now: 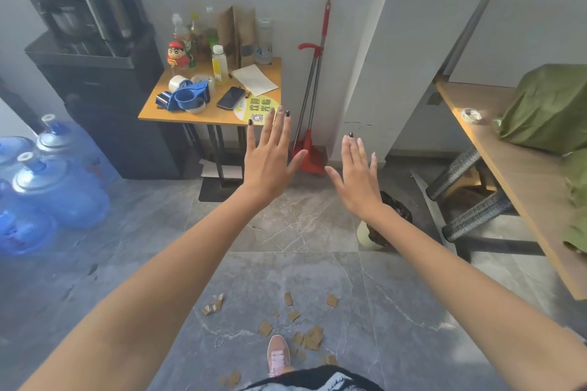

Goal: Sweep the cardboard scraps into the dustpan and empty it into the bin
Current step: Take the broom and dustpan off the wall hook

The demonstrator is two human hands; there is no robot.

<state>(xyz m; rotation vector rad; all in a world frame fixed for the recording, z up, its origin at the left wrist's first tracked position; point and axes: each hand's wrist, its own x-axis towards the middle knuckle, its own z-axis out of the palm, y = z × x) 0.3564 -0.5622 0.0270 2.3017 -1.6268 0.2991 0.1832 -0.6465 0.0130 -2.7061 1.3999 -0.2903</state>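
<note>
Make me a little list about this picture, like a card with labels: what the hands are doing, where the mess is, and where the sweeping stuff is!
left hand: open, fingers spread, holding nothing
right hand: open, holding nothing
cardboard scraps: scattered on the grey floor near the pink shoe
dustpan: red, standing against the wall beside the small table
broom: red handle, upright against the wall with the dustpan
bin: black bag liner, on the floor under the right arm
sweeping: not yet started
</note>
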